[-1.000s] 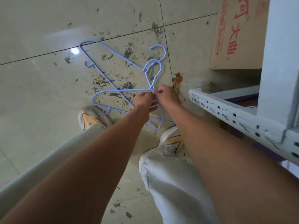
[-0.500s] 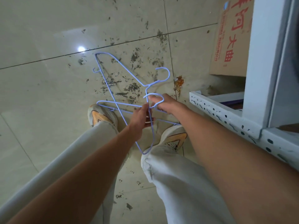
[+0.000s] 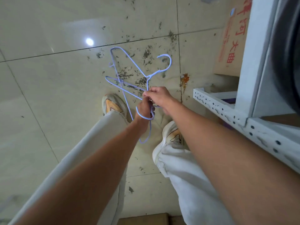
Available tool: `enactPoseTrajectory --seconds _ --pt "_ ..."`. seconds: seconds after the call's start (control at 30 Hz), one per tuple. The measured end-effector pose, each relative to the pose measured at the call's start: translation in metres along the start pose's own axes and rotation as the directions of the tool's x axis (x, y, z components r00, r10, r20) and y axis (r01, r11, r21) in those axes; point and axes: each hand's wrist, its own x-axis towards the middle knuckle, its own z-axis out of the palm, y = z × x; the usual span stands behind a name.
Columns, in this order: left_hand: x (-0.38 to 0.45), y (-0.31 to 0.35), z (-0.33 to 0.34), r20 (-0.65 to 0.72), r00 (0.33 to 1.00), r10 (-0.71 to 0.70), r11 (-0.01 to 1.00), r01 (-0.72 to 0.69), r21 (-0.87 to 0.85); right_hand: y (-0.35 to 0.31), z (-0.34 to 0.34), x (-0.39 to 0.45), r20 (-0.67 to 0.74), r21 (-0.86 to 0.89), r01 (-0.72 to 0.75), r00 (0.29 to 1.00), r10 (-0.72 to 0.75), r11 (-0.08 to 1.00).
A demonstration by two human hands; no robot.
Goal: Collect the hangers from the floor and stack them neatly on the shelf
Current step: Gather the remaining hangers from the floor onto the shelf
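Two light-blue wire hangers are lifted off the tiled floor, crossed over each other in front of me. One hanger (image 3: pixel 129 61) points up and away, its hook at the upper right. The other hanger (image 3: pixel 123 89) lies across it, and its hook loops round my left wrist. My left hand (image 3: pixel 145 108) grips the wires where they cross. My right hand (image 3: pixel 158 95) pinches the wires just above the left hand. The white perforated metal shelf (image 3: pixel 227 114) stands close to my right arm.
A cardboard box (image 3: pixel 232 46) with red print stands on the floor behind the shelf upright (image 3: pixel 254 54). My two feet in pale trousers and orange-trimmed shoes (image 3: pixel 113 106) stand below the hands. The beige tile floor (image 3: pixel 48 78) is stained with dark marks.
Both hands have lifted the hangers from the floor and drawn them closer to me. One hanger has turned, and its hook now loops round my left wrist.
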Motion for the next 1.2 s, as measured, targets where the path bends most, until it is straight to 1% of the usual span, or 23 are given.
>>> enactPoseTrajectory --seconds 0.13,0.2,0.3,0.37,0.43,0.47,0.53,0.57,0.63,0.7,0.8,0.9,0.93,1.0,1.03,1.1,1.13,1.2 --pt "-0.036 0.020 -0.009 0.009 1.000 -0.017 0.999 0.016 0.050 -0.019 0.004 -0.041 -0.089 0.082 0.002 0.996 0.005 0.997" --pt "-0.057 0.025 -0.017 0.042 0.999 0.013 0.996 -0.016 0.091 -0.034 -0.005 -0.060 -0.136 0.043 0.028 0.990 -0.022 0.999" --pt "-0.091 0.029 -0.041 0.071 0.996 0.054 0.987 -0.065 0.150 -0.063 -0.020 -0.099 -0.137 -0.039 0.066 0.988 -0.070 0.997" --pt "-0.115 0.034 -0.062 0.036 0.998 0.060 0.988 -0.065 0.139 -0.090 -0.027 -0.131 -0.147 -0.048 0.097 0.984 -0.103 0.994" --pt "-0.144 0.044 -0.077 0.040 0.999 0.019 0.997 -0.022 0.070 -0.118 -0.029 -0.161 -0.180 0.021 0.116 0.978 -0.110 0.993" --pt "-0.161 0.049 -0.084 0.050 0.998 0.025 0.999 -0.027 0.029 -0.134 -0.029 -0.176 -0.199 0.048 0.113 0.975 -0.101 0.993" --pt "-0.197 0.063 -0.096 0.065 0.994 0.085 0.996 -0.084 -0.019 -0.161 -0.023 -0.204 -0.239 0.064 0.104 0.967 -0.086 0.993" --pt "-0.214 0.071 -0.103 0.055 0.990 0.133 0.991 -0.131 -0.026 -0.173 -0.017 -0.218 -0.258 0.058 0.107 0.962 -0.088 0.993" --pt "-0.245 0.084 -0.124 -0.015 0.980 0.196 0.980 -0.197 -0.027 -0.195 0.001 -0.245 -0.268 0.067 0.108 0.960 -0.086 0.992" --pt "-0.268 0.090 -0.152 -0.099 0.969 0.226 0.973 -0.229 -0.027 -0.215 0.027 -0.266 -0.268 0.093 0.112 0.960 -0.083 0.989" --pt "-0.287 0.091 -0.198 -0.188 0.949 0.253 0.963 -0.265 -0.042 -0.245 0.072 -0.289 -0.301 0.083 0.144 0.947 -0.113 0.986" --pt "-0.301 0.083 -0.249 -0.260 0.933 0.248 0.935 -0.301 -0.189 -0.266 0.125 -0.306 -0.318 0.062 0.169 0.938 -0.141 0.984" --pt "-0.308 0.078 -0.266 -0.277 0.932 0.235 0.913 -0.309 -0.266 -0.270 0.143 -0.310 -0.309 0.051 0.167 0.940 -0.143 0.985" --pt "-0.321 0.067 -0.296 -0.352 0.913 0.206 0.820 -0.357 -0.447 -0.276 0.179 -0.320 -0.268 0.034 0.144 0.955 -0.130 0.989" --pt "-0.327 0.059 -0.310 -0.418 0.894 0.161 0.761 -0.382 -0.524 -0.278 0.197 -0.327 -0.244 0.029 0.131 0.962 -0.120 0.991" --pt "-0.337 0.039 -0.341 -0.522 0.853 0.010 0.638 -0.408 -0.654 -0.279 0.232 -0.343 -0.202 0.003 0.120 0.972 -0.117 0.993" --pt "-0.344 0.028 -0.356 -0.542 0.839 -0.053 0.566 -0.421 -0.708 -0.278 0.248 -0.352 -0.177 -0.013 0.120 0.977 -0.120 0.993" --pt "-0.360 0.004 -0.381 -0.543 0.833 -0.103 0.431 -0.455 -0.780 -0.274 0.278 -0.371 -0.117 -0.048 0.126 0.984 -0.131 0.991"
